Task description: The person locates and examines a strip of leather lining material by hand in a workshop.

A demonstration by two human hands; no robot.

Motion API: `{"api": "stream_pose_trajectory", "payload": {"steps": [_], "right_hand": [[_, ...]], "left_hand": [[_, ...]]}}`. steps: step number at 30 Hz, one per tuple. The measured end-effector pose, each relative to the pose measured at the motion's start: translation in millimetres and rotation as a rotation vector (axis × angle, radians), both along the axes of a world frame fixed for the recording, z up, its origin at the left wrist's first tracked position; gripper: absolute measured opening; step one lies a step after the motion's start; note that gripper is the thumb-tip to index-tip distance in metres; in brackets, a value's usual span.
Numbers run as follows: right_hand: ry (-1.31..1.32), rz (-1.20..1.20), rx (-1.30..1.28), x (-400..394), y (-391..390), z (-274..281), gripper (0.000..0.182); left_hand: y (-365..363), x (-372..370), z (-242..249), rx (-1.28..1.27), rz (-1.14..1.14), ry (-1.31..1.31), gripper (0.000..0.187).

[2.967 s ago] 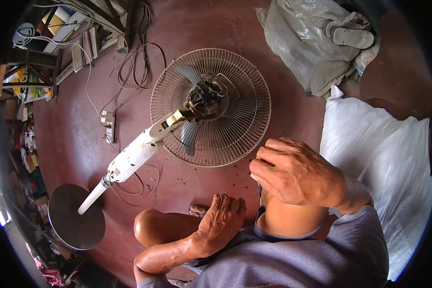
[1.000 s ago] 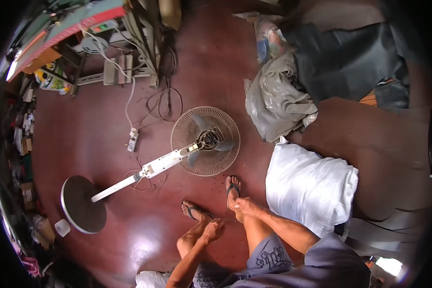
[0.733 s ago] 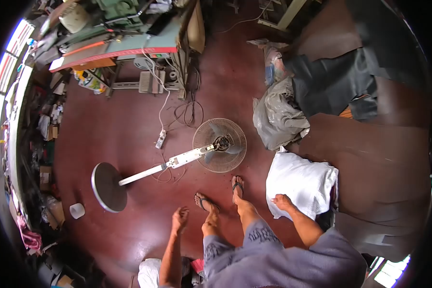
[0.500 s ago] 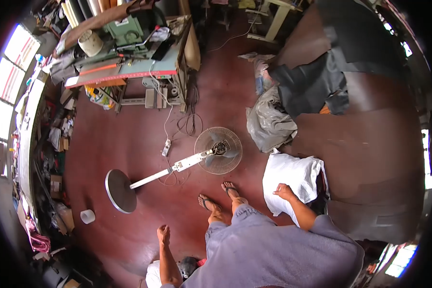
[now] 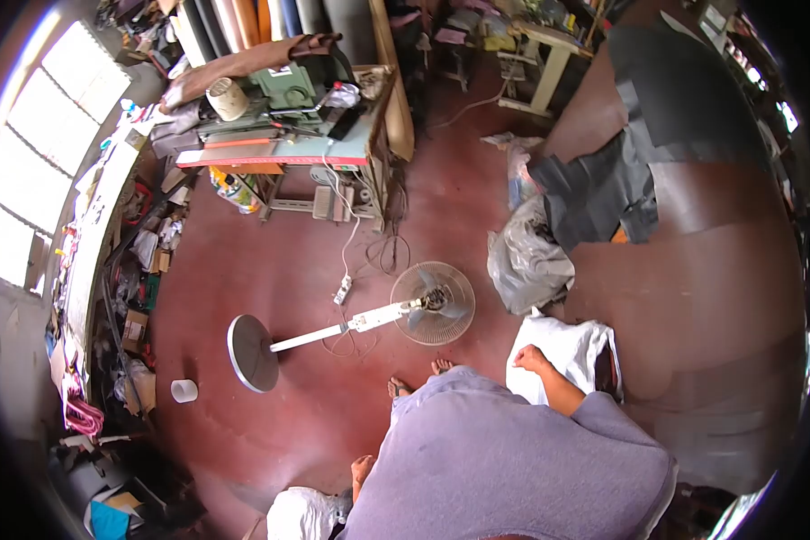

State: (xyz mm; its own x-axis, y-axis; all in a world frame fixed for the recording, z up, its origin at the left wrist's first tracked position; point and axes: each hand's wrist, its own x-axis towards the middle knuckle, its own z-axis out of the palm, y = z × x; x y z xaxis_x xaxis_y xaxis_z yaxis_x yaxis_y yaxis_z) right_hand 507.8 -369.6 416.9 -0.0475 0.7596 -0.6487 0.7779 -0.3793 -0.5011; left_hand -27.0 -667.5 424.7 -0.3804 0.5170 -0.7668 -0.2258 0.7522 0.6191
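Observation:
My right hand (image 5: 529,358), fingers curled in, overlaps a stuffed white sack (image 5: 549,333) on the floor at my right; nothing shows in it. Low by my left side is my left hand (image 5: 362,468), loosely closed and partly hidden by my grey shirt (image 5: 504,450). A white bundle (image 5: 301,515) sits just below that hand. In front of my feet a pedestal fan (image 5: 373,319) lies on its side, its round base to the left and its caged blades to the right.
A workbench (image 5: 279,151) with a green machine (image 5: 290,90) stands ahead. Its cord leads to a power strip (image 5: 343,290) near the fan. A white roll (image 5: 184,391) lies at left. Grey plastic bags (image 5: 531,261) and a broad brown surface with black sheets (image 5: 594,189) fill the right.
My view has tilted up and turned left, so the scene sits lower and farther right. My left hand has drawn in against my body; my right hand stays over the sack.

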Motion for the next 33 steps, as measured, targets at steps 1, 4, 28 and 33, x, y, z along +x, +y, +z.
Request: {"api": "stream_pose_trajectory", "payload": {"steps": [1, 4, 28, 33], "right_hand": [[-0.006, 0.019, -0.016, -1, 4, 5, 0.018], [-0.058, -0.027, -0.148, 2, 16, -10, 0.022], [0.049, 0.039, -0.325, 21, 15, -27, 0.026], [0.072, 0.089, -0.36, -6, 29, -9, 0.03]], "left_hand": [[7, 3, 8, -0.02, 0.025, 0.008, 0.018], [51, 20, 71, -0.105, 0.136, -0.007, 0.018], [40, 46, 10, -0.104, 0.219, 0.052, 0.015], [2, 35, -8, -0.075, 0.215, 0.059, 0.028]]}}
